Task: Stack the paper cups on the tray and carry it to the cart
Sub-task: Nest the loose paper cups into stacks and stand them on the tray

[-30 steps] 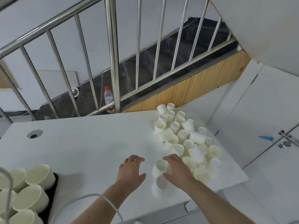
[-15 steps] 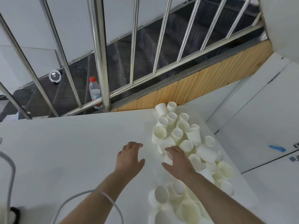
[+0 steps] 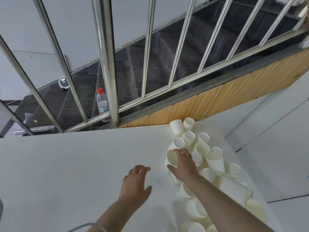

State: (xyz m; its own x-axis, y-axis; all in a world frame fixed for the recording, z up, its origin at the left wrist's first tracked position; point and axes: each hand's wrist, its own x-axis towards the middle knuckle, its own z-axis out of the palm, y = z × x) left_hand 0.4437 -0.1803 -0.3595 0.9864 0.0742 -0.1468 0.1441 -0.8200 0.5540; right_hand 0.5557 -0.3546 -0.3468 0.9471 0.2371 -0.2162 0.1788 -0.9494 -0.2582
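While the right hand point(image 3: 183, 164) grips one paper cup point(image 3: 172, 157) and the left hand point(image 3: 135, 185) hovers open, neighbouring cups point(image 3: 215, 162) crowded by the bench point(image 3: 75, 164) right edge could be knocked off.

Cups heaped along the table's right side

The cups point(image 3: 203, 166) are heaped on the table point(image 3: 66, 164) along its right side, from far edge to near edge. The right hand point(image 3: 183, 166) is set on the heap's left margin; the left hand point(image 3: 136, 183) is held to its left over the table. Behind the table a railing point(image 3: 107, 64) is placed, with a bottle point(image 3: 102, 102) beyond it.
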